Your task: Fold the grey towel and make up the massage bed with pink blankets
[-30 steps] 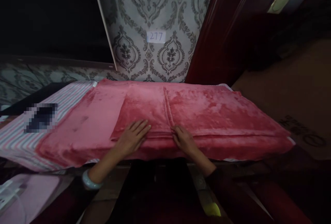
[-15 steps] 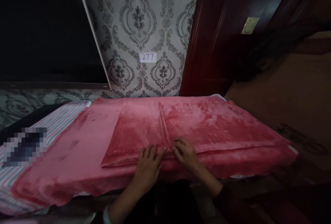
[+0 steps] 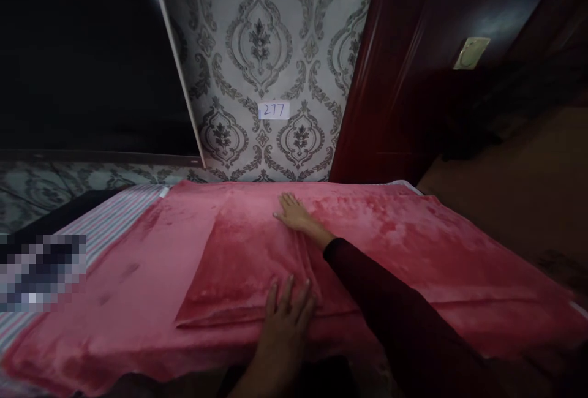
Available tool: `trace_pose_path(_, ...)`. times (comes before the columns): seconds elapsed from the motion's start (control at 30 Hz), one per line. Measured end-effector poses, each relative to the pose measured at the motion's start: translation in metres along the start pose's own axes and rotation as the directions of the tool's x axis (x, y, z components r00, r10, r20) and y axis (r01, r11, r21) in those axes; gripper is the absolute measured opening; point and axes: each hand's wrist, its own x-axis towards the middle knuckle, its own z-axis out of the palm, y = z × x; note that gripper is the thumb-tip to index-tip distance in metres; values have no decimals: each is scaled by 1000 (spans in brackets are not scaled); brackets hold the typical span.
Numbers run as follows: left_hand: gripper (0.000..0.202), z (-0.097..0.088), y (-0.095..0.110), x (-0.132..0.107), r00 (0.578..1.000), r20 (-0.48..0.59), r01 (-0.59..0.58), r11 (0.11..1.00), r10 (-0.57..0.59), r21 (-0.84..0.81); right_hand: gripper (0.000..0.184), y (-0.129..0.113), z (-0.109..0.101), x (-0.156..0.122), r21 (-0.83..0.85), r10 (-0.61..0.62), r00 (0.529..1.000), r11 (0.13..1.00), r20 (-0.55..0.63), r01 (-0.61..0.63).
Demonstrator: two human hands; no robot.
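Observation:
A folded red plush fabric piece (image 3: pixel 248 257) lies on a larger pink-red plush cloth (image 3: pixel 151 281) spread over the table. My left hand (image 3: pixel 287 318) rests on the near edge of the folded piece, fingers spread and pointing away from me. Farther back, my right hand (image 3: pixel 296 213) lies flat near the far edge of the fabric, its fingers apart and the arm in a dark red sleeve. Between the two hands runs a seam-like fold, partly covered by my right wrist. Neither hand grips anything.
Striped cloth (image 3: pixel 114 208) shows under the plush at the left, with a pixelated patch over it. Behind the table are a dark screen (image 3: pixel 92 67), patterned wallpaper with a paper label (image 3: pixel 274 110) reading 277, and a dark red door (image 3: pixel 404 79). A brown surface (image 3: pixel 519 190) stands at the right.
My right hand has moved from the near edge to the far edge of the fabric, reaching across it. My left hand stays near the front edge. The view has shifted slightly.

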Motion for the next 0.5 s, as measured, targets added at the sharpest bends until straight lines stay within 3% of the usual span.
trace_pose_path(0.27,42,26,4,-6,988,-152,-4,999,-1,-33,74,39,37,25,-22,30,998,999,48,-29)
trace_pose_path(0.37,42,23,5,-6,992,-121,13,998,-20,-63,76,42,42,29,-23,34,998,999,45,-33)
trace_pose_path(0.5,52,8,5,-6,1000,-6,29,990,-30,-139,77,41,31,32,13,49,997,999,59,-50)
